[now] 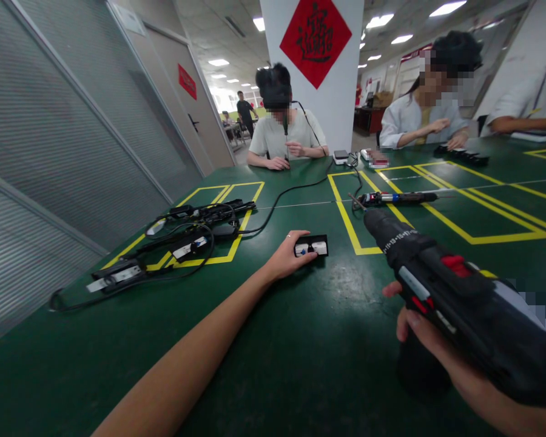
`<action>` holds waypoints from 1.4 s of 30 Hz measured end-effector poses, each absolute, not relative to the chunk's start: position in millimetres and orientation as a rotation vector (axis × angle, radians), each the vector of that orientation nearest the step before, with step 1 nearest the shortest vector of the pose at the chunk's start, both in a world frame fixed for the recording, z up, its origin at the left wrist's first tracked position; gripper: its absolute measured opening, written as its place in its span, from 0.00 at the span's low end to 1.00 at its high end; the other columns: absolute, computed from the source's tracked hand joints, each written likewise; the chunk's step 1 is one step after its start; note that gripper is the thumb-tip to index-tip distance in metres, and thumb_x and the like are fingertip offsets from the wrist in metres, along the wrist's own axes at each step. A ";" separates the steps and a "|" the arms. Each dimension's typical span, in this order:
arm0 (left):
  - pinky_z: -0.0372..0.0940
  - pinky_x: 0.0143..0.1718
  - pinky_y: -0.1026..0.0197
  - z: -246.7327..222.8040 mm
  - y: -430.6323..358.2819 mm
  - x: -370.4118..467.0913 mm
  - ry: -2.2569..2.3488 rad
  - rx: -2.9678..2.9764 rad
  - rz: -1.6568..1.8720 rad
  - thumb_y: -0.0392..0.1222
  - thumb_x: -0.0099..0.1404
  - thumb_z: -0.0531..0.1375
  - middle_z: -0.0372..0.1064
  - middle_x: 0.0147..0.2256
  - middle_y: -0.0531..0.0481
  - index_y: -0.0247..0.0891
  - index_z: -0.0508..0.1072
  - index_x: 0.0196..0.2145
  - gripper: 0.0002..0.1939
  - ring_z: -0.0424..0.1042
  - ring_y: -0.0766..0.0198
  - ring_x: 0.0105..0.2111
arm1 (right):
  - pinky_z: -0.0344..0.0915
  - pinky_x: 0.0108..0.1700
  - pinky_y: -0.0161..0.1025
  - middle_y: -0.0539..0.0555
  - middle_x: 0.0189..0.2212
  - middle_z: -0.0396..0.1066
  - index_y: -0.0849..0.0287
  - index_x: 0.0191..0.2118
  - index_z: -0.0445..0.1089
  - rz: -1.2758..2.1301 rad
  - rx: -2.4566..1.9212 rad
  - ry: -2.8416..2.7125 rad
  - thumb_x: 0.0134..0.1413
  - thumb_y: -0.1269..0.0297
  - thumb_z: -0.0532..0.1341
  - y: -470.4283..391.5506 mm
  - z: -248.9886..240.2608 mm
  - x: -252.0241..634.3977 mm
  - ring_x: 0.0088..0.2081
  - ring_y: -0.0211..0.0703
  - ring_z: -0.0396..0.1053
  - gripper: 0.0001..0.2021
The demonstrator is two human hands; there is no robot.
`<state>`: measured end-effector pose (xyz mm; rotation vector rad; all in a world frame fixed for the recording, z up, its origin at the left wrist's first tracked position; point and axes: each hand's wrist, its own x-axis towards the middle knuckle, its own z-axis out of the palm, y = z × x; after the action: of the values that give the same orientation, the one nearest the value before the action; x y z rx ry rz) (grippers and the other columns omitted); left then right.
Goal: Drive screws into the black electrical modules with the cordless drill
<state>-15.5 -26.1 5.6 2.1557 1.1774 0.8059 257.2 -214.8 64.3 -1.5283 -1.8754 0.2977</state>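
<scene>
My left hand (292, 257) grips a small black rectangular box (324, 245) from its left side, thumb in front and fingers behind. The box rests on the green table and has white pieces with a bit of blue showing on top. In my right hand (425, 334) is a black cordless drill (455, 285) with red and yellow accents, held above the table. Its bit points forward and left, apart from the box. The drill body hides most of the right palm.
Black power strips with cables (200, 227) lie at the left. Beyond the drill lies a screwdriver-like tool (398, 198). Yellow tape (346, 218) marks rectangles on the green table (300, 340). A co-worker (295, 130) sits opposite; another person (423, 121) works at the right.
</scene>
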 end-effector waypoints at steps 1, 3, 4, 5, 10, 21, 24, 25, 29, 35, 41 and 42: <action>0.59 0.56 0.52 5.8 -25.8 -15.4 1.174 2.157 0.806 0.52 0.58 0.60 0.60 0.53 0.43 0.39 0.60 0.56 0.30 0.63 0.54 0.53 | 0.75 0.34 0.42 0.51 0.38 0.78 0.46 0.44 0.68 0.351 -1.521 -1.853 0.59 0.63 0.54 -212.8 66.8 255.9 0.31 0.46 0.76 0.09; 0.60 0.55 0.53 5.8 -25.2 -15.4 1.169 2.158 0.810 0.52 0.58 0.60 0.61 0.52 0.44 0.40 0.61 0.55 0.30 0.64 0.55 0.51 | 0.74 0.34 0.40 0.51 0.39 0.76 0.47 0.45 0.67 0.514 -1.479 -1.793 0.58 0.63 0.55 -209.1 69.6 255.2 0.32 0.44 0.75 0.10; 0.60 0.54 0.53 5.7 -24.9 -15.4 1.169 2.155 0.810 0.52 0.58 0.60 0.62 0.51 0.44 0.40 0.62 0.54 0.29 0.65 0.55 0.50 | 0.73 0.33 0.39 0.50 0.36 0.76 0.47 0.46 0.67 0.590 -1.458 -1.763 0.59 0.62 0.55 -207.6 69.8 255.8 0.30 0.43 0.74 0.10; 0.61 0.53 0.53 5.7 -24.7 -15.4 1.170 2.151 0.804 0.53 0.58 0.60 0.63 0.50 0.44 0.40 0.62 0.54 0.29 0.66 0.56 0.49 | 0.72 0.31 0.38 0.49 0.31 0.75 0.47 0.47 0.66 0.666 -1.440 -1.730 0.59 0.61 0.55 -206.3 69.5 256.7 0.28 0.42 0.73 0.10; 0.63 0.49 0.55 5.5 -24.2 -15.0 1.155 2.129 0.805 0.53 0.58 0.61 0.64 0.48 0.44 0.39 0.64 0.52 0.28 0.67 0.57 0.46 | 0.68 0.32 0.37 0.46 0.25 0.72 0.49 0.44 0.65 1.073 -1.351 -1.543 0.60 0.56 0.55 -206.9 67.8 259.1 0.24 0.40 0.70 0.08; 0.60 0.53 0.54 7.9 -25.3 -15.1 1.095 2.153 0.797 0.51 0.59 0.59 0.65 0.49 0.44 0.39 0.65 0.52 0.25 0.66 0.56 0.49 | 0.67 0.31 0.35 0.45 0.20 0.70 0.50 0.40 0.68 1.278 -1.384 -1.607 0.62 0.55 0.52 -210.5 69.8 256.7 0.24 0.40 0.69 0.10; 0.60 0.53 0.53 6.6 -24.3 -14.9 1.115 2.159 0.794 0.52 0.61 0.58 0.65 0.48 0.44 0.38 0.64 0.51 0.24 0.66 0.56 0.49 | 0.68 0.34 0.35 0.47 0.23 0.72 0.51 0.30 0.69 1.256 -1.455 -1.698 0.62 0.54 0.51 -212.4 72.0 256.7 0.26 0.40 0.70 0.14; 0.60 0.53 0.53 5.9 -23.9 -14.7 1.128 2.158 0.794 0.52 0.61 0.58 0.65 0.48 0.44 0.38 0.64 0.51 0.24 0.66 0.56 0.48 | 0.68 0.34 0.36 0.48 0.23 0.72 0.51 0.27 0.68 1.251 -1.472 -1.721 0.62 0.53 0.51 -213.6 72.7 256.6 0.27 0.41 0.70 0.16; 0.61 0.53 0.53 3.1 -21.9 -14.3 1.152 2.161 0.796 0.52 0.61 0.58 0.65 0.48 0.45 0.38 0.64 0.52 0.24 0.66 0.56 0.48 | 0.69 0.36 0.40 0.47 0.20 0.71 0.48 0.33 0.70 1.232 -1.489 -1.718 0.61 0.52 0.52 -216.9 74.4 255.4 0.26 0.43 0.72 0.13; 0.61 0.52 0.53 0.4 -19.6 -15.7 1.137 2.177 0.801 0.51 0.60 0.58 0.66 0.47 0.45 0.38 0.64 0.51 0.24 0.67 0.56 0.47 | 0.67 0.41 0.44 0.48 0.22 0.73 0.48 0.31 0.72 1.250 -1.490 -1.687 0.60 0.52 0.52 -213.0 76.0 252.8 0.28 0.45 0.73 0.14; 0.61 0.52 0.53 0.0 -19.0 -16.4 1.110 2.191 0.808 0.51 0.61 0.57 0.66 0.47 0.44 0.38 0.64 0.51 0.24 0.66 0.56 0.47 | 0.68 0.34 0.39 0.47 0.19 0.71 0.50 0.32 0.68 1.281 -1.501 -1.669 0.60 0.53 0.53 -212.7 73.9 253.1 0.24 0.42 0.71 0.11; 0.61 0.52 0.53 0.2 -19.1 -16.4 1.109 2.191 0.803 0.51 0.61 0.57 0.66 0.47 0.44 0.38 0.64 0.52 0.24 0.66 0.56 0.47 | 0.68 0.34 0.39 0.47 0.20 0.71 0.50 0.34 0.68 1.297 -1.490 -1.674 0.60 0.53 0.53 -213.0 72.7 254.0 0.25 0.42 0.71 0.11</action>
<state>-16.4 -19.1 0.2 2.1908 1.1092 0.8033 254.0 -213.0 72.7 -1.4901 -1.6744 1.2969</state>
